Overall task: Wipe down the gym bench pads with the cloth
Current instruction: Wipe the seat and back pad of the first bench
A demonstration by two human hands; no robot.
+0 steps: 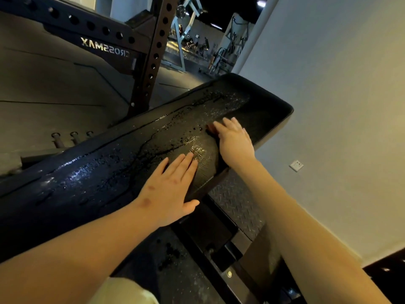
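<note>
Two hands on bench pad point(114, 163) | left hand point(168, 189) flat, bracing | right hand point(235, 143) pressing cloth point(210, 129) flat | droplets cover pad: wiping judged mostly undone.

Left forearm point(76, 249) and right forearm point(295, 216) reach forward, bare, the right further out. Left grip point(171, 189) lies palm down, fingers straight and together, thumb spread aside. Right grip point(235, 141) is palm down, fingers extended

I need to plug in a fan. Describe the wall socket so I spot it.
Look at the plain pale wall on the right. Just right of the right hand and the black bench pad sits the socket: a small white square plate, the only fitting on that wall.
</note>
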